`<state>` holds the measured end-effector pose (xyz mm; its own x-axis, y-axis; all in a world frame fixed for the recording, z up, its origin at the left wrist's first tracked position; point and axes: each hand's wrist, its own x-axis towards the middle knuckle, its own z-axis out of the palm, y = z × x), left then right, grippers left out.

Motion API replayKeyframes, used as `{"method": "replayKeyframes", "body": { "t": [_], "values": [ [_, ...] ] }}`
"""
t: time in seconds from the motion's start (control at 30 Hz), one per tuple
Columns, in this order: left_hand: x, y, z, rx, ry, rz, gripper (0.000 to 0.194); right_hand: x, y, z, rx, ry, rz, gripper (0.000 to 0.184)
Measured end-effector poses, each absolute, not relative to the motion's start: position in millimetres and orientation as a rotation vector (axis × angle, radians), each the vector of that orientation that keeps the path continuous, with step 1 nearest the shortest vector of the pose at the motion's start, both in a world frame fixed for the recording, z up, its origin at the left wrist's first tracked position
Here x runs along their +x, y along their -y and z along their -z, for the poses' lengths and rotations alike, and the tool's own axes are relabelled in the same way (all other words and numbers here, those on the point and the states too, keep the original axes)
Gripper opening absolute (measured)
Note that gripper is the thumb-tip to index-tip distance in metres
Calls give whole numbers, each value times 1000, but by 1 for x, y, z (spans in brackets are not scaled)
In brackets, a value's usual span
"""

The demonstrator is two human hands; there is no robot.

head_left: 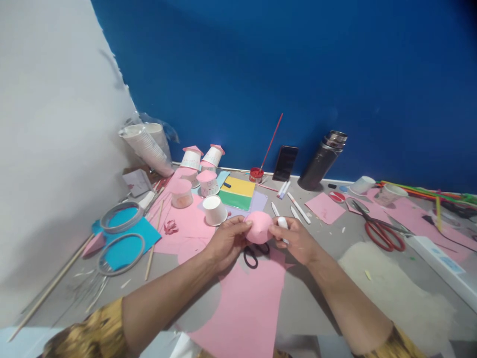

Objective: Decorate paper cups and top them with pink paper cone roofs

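A pink paper cone [259, 226] is held between both hands above the grey floor. My left hand [228, 241] grips its left edge with closed fingers. My right hand [294, 239] touches the cone's right side and is closed round a white glue stick [282, 223]. Black-handled scissors [253, 254] lie just below the cone, partly on a large pink paper sheet [248, 303] in front of me.
White paper cups [215, 209], some topped with pink cones [191, 157], stand at the back left beside a cup stack [146, 145]. Red scissors [382, 232], a dark flask [322, 160], a phone [285, 163], a red paint pot [256, 174] and coloured papers [238, 193] lie around. Rings [121, 217] rest on blue paper.
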<state>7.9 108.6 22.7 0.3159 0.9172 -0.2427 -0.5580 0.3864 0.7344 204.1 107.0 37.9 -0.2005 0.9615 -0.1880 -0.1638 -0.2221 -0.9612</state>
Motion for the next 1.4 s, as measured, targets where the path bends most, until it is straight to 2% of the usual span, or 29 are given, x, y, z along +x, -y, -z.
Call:
{"method": "replayKeyframes", "body": {
  "t": [0.27,0.53,0.73,0.87,0.97,1.2,1.4],
  "values": [
    [8,-106,-25,605,-704,-959,31,210,-110,-31,-1116,1034,-1734,46],
    [8,-105,-23,726,-667,-916,53,208,-110,-30,-1106,975,-1646,46],
    [6,-105,-19,807,-784,-990,38,208,-112,-33,-1109,986,-1548,51],
    [6,-103,-19,914,-815,-850,38,211,-110,-36,-1130,1073,-1486,54],
    [6,-101,-21,970,-837,-787,37,211,-109,-39,-1207,1164,-1413,50],
    [7,-105,-24,1146,-954,-1053,21,208,-108,-45,-1289,1130,-1392,42],
    [8,-104,-25,1071,-923,-1003,27,211,-107,-44,-1311,1284,-1316,30]
  ]
}}
